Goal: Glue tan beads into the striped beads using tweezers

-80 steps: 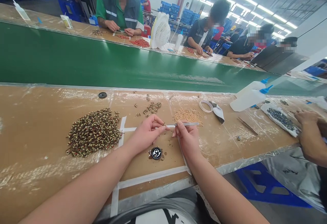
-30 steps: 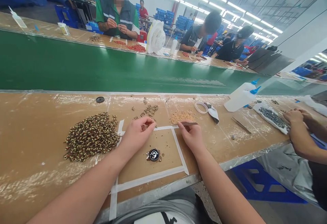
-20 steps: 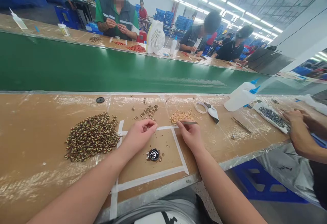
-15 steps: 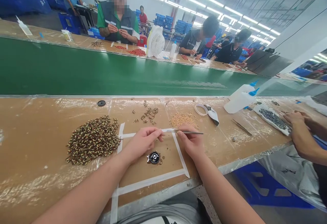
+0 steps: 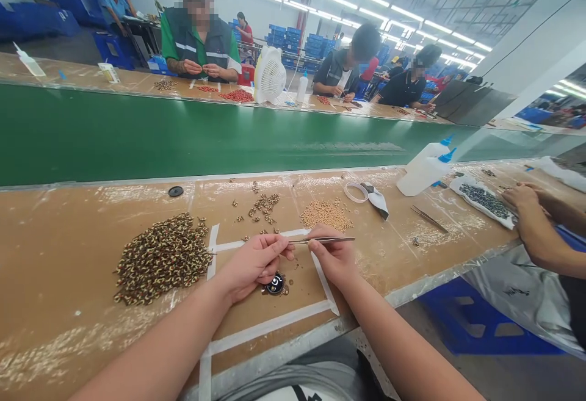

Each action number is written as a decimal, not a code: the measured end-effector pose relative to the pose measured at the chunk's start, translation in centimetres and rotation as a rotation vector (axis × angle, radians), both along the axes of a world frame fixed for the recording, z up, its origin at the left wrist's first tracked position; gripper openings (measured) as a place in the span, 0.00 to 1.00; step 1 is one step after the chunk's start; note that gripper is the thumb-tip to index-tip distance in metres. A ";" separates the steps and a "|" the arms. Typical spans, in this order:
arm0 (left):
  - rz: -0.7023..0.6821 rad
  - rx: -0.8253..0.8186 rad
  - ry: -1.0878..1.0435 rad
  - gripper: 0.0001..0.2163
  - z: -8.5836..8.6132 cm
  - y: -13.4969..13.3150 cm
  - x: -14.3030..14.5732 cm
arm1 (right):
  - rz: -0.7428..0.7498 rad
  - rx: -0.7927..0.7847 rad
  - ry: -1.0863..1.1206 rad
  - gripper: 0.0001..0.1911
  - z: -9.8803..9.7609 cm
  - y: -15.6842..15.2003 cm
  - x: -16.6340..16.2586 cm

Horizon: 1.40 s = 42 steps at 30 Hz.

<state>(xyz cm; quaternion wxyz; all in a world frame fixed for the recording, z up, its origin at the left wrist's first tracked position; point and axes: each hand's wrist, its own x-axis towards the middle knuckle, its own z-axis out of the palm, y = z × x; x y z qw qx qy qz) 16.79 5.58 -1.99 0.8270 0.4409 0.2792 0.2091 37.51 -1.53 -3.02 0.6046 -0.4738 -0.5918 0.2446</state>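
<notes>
My right hand (image 5: pixel 333 259) grips thin metal tweezers (image 5: pixel 323 240), held level with the tips pointing left. Those tips meet the pinched fingertips of my left hand (image 5: pixel 254 260), which hold a tiny part too small to name. Both hands hover above a white-taped square (image 5: pixel 320 273) on the brown bench. Just under my left hand lies a small black round piece (image 5: pixel 276 284) with a white mark. A big heap of brown-and-yellow patterned beads (image 5: pixel 160 257) lies to the left. A pile of small tan beads (image 5: pixel 326 213) and scattered gold parts (image 5: pixel 263 204) lie beyond the hands.
A green conveyor belt (image 5: pixel 183 135) runs behind the bench. White squeeze bottles (image 5: pixel 423 169), a tape ring (image 5: pixel 353 191), spare tweezers (image 5: pixel 429 218) and a tray of dark beads (image 5: pixel 485 201) lie at right, by a co-worker's hand (image 5: pixel 522 201). Other people work across the belt beside a white fan (image 5: pixel 269 75).
My hands came back from the tan bead pile and drew together over the taped square. The tweezer tips now touch my left fingertips, which sit lower, over the black piece.
</notes>
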 end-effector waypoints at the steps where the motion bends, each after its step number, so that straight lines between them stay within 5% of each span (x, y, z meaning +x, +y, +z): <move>1: -0.007 -0.002 0.003 0.23 0.0 0.0 0.0 | 0.004 -0.006 0.015 0.14 0.1 0.0 0.0; 9: -0.037 -0.012 0.024 0.23 0.1 0.3 -0.2 | 0.073 -0.123 0.107 0.24 0.8 0.2 0.1; 30: -0.088 0.109 0.065 0.24 0.3 0.7 -0.5 | 0.158 -0.131 0.222 0.21 0.0 0.4 0.2; 42: -0.066 0.025 0.014 0.23 0.5 0.8 -0.4 | 0.099 0.129 0.004 0.15 0.1 0.1 0.2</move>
